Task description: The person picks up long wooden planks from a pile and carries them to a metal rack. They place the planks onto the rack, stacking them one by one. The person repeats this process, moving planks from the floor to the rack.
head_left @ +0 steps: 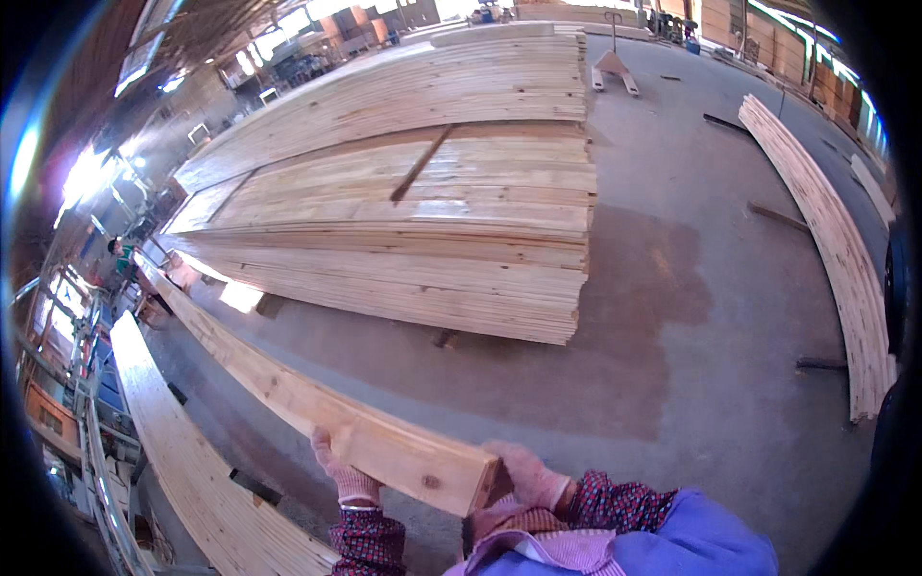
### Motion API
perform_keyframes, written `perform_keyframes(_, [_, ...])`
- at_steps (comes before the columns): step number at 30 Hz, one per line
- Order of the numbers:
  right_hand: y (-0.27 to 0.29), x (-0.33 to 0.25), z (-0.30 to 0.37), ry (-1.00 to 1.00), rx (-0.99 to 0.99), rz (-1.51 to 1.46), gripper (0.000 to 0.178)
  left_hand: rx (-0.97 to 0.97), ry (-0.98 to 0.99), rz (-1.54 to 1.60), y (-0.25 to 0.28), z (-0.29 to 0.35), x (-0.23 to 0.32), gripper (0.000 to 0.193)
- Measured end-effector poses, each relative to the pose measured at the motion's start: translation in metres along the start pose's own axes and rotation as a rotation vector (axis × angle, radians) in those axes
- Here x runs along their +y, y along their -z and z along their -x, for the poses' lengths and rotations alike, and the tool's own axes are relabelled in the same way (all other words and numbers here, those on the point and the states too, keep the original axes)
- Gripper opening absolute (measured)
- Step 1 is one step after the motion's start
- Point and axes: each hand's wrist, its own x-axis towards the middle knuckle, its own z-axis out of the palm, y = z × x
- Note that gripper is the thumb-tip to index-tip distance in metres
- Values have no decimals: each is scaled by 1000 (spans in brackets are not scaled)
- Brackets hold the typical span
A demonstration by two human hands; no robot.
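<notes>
two hands are grasping the board (389, 449): left hand (342, 470) is gripping its side, right hand (528, 476) is clasping its end. it is stretching between stack (480, 278) and pile (192, 466). carrying is seemingly underway; the next move is probably needing a steady grip.

The left grip (340, 470) and the right grip (528, 473) hold one long wooden board (403, 449); beyond them lies a big stack of planks (461, 274).
</notes>
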Motion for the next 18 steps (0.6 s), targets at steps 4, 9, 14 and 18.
perform_keyframes(4, [87, 23, -49, -291, 131, -396, 60, -69, 105, 80, -97, -41, -45, 80])
perform_keyframes(9, [191, -56, -121, -478, 336, -678, 29, -178, 203, 50, -202, -99, -92, 79])
perform_keyframes(14, [304, -47, -198, -591, 506, -762, 23, -190, 365, 288, -316, -158, -142, 70])
perform_keyframes(18, [376, -64, -249, -404, 682, -595, 48, -249, 384, 301, -394, -212, -187, 62])
